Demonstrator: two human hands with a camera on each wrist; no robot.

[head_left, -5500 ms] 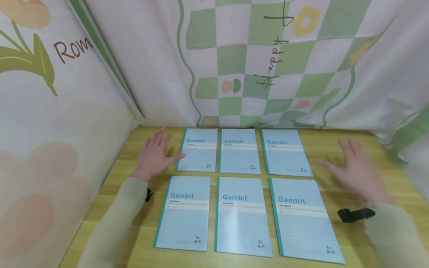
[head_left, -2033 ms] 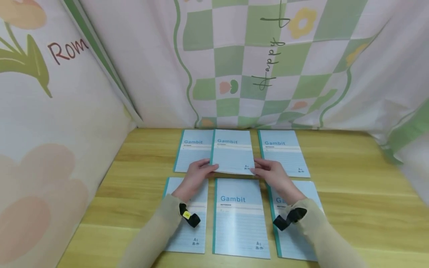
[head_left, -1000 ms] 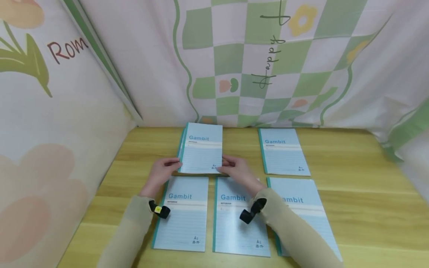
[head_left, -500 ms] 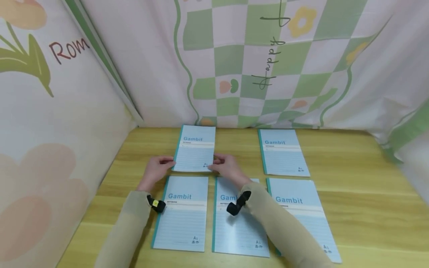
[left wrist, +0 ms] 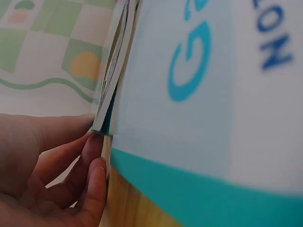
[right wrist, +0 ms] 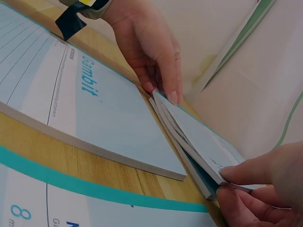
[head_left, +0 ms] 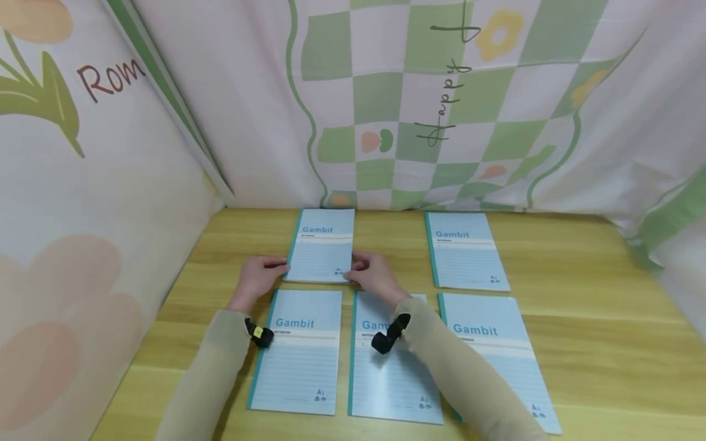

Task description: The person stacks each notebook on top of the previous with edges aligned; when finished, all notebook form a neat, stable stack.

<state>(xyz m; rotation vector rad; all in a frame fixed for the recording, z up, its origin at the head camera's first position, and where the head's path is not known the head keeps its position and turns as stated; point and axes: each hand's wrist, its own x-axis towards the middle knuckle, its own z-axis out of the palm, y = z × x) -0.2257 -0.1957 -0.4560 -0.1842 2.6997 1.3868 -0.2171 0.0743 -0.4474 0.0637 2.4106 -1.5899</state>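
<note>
Both hands hold a light blue Gambit notebook [head_left: 322, 248] by its two near corners, at the back left of the table. My left hand [head_left: 258, 278] pinches the corner on the teal spine side. At the other corner, my right hand [head_left: 377, 278] has its thumb on the cover and its fingers beneath. A second notebook [right wrist: 207, 189] lies right under the held one, as the right wrist view shows; a narrow gap parts their near edges. From above, the held notebook covers the lower one almost fully. The left wrist view shows thumb and fingertips at the page edges.
Three like notebooks lie in the front row: left [head_left: 298, 361], middle [head_left: 394, 373] and right [head_left: 513, 367]. Another notebook [head_left: 469, 251] lies back right. My right forearm crosses the front middle and right ones. A patterned curtain [head_left: 380, 104] borders the wooden table [head_left: 607, 318] behind.
Both hands, first apart at the table's sides, have lifted the back middle notebook and carried it left over the back left one. In the last half second it has sunk slightly.
</note>
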